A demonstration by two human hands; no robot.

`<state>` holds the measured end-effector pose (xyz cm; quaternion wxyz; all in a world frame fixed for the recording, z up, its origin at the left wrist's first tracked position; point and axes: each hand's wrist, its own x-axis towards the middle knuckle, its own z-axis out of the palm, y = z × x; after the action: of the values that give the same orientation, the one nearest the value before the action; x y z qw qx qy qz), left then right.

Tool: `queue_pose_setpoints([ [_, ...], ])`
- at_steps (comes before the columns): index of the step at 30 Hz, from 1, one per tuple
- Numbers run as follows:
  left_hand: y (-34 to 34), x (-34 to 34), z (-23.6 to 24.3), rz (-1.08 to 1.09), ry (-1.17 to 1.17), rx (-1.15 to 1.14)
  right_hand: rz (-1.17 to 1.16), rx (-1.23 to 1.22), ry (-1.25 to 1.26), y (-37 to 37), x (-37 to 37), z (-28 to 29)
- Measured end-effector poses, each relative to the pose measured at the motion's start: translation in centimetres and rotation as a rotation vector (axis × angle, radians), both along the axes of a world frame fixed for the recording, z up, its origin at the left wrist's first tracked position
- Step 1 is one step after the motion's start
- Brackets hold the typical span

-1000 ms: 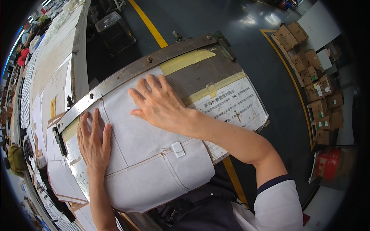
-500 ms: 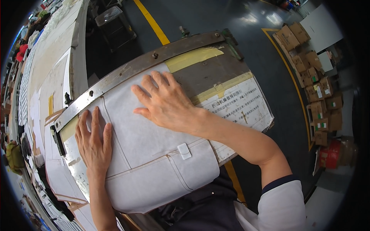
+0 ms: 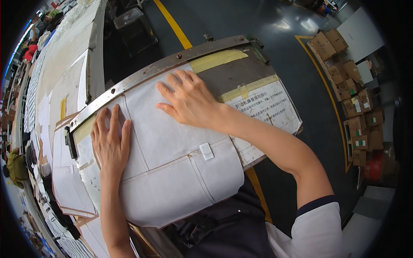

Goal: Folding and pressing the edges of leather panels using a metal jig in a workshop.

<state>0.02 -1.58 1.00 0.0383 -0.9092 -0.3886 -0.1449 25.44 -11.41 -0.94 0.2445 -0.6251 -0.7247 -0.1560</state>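
Observation:
A white sheet-like panel (image 3: 172, 137) with brown edges and seam lines lies across a flat metal plate (image 3: 221, 74). My left hand (image 3: 112, 139) rests flat on the panel's left side, fingers apart and pointing at the long metal bar (image 3: 152, 66) along the far edge. Farther right, my right hand (image 3: 189, 96) lies on the panel near its far right corner, fingers spread. Neither hand grips anything. A small white rectangular tag (image 3: 206, 151) with loose thread sits by the crosswise seam. The panel's near end curves down over the plate's front edge.
A worn printed sheet (image 3: 266, 107) and yellow tape (image 3: 219, 60) cover parts of the plate. To the left runs a long worktable (image 3: 60, 56) with stacked material. Cardboard boxes (image 3: 355, 105) stand at the right, beyond a yellow floor line (image 3: 325, 90). A cart (image 3: 129, 19) stands behind the bar.
The whole view has shifted slightly, with the panel and plate now higher in it. Both hands stay flat on the panel in nearly the same places.

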Motion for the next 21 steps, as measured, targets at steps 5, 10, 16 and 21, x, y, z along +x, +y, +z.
queue_pose_setpoints([
  [5, 0.1, -0.2, -0.6, -0.004, 0.028, 0.083, 0.034, 0.026, 0.017, 0.3, 0.2, 0.1],
  [10, 0.3, -0.1, -0.9, -0.034, -0.041, 0.066, 0.010, 0.063, 0.011, 0.2, 0.5, 0.4],
  [16, 0.2, -0.1, -0.6, -0.071, -0.143, 0.079, 0.035, 0.069, 0.010, 0.8, 0.5, 0.3],
  [21, 0.2, 0.0, -0.9, -0.091, -0.182, 0.088, 0.053, 0.081, -0.020, 0.4, 0.7, 0.5],
])
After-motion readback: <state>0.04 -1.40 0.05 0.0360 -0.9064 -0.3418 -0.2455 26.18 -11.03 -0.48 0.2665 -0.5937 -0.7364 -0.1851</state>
